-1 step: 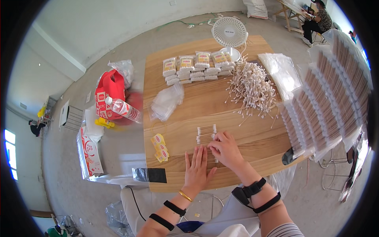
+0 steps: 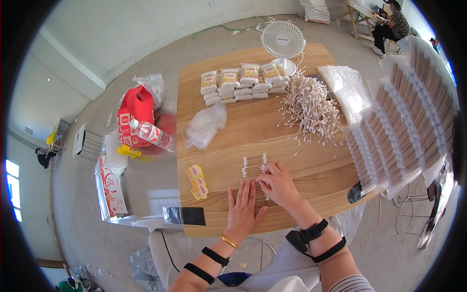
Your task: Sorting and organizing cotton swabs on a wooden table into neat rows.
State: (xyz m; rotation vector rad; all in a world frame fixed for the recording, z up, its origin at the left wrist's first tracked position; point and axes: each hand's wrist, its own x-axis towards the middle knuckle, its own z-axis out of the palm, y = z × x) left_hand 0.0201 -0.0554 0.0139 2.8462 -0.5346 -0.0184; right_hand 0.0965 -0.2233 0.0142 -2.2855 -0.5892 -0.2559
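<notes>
Nothing has moved: left hand (image 2: pixel 242 210) flat, open, right hand (image 2: pixel 278 185) pinching the swab row (image 2: pixel 254 168) — packs (image 2: pixel 243 82) done, loose pile (image 2: pixel 310 109) left.

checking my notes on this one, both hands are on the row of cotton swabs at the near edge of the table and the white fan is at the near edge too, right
Not quite. The left hand and right hand do rest on the row of cotton swabs near the table's near edge, but the white fan stands at the far edge of the wooden table, beyond the stacked packets. The head view shows it.
</notes>
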